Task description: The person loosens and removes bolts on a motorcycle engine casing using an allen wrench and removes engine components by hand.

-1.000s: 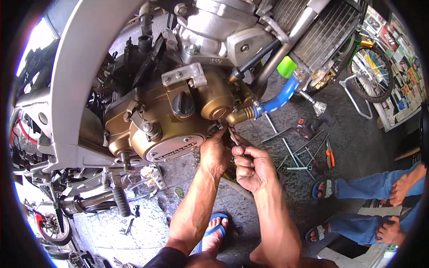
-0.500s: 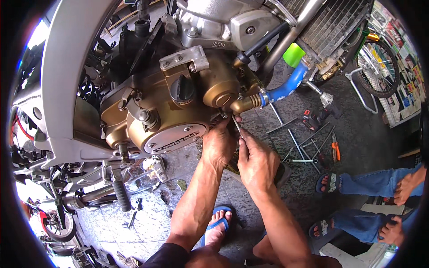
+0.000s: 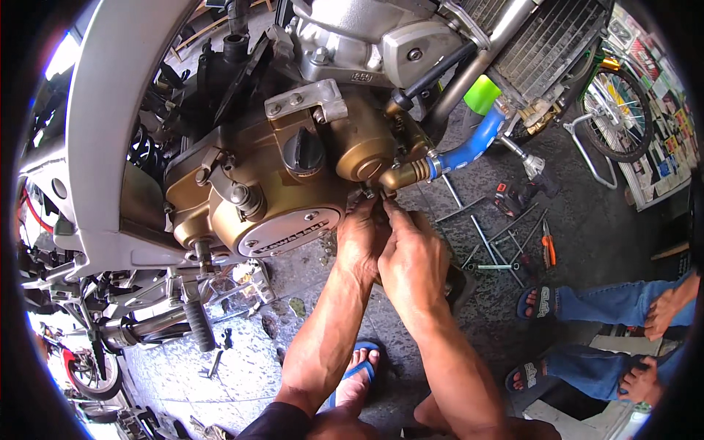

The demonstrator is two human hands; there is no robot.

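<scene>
My left hand (image 3: 358, 243) and right hand (image 3: 414, 260) sit close together below the bronze elbow (image 3: 403, 175) on the bronze engine cover (image 3: 282, 196); I cannot tell whether either grips anything, so steady, gentle fingertip work suits.

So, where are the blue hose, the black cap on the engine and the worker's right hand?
Blue hose (image 3: 470, 152): head view, on the middle of its length.
Black cap (image 3: 303, 152): head view, on its raised grip.
Right hand (image 3: 415, 257): head view, on its back.
</scene>
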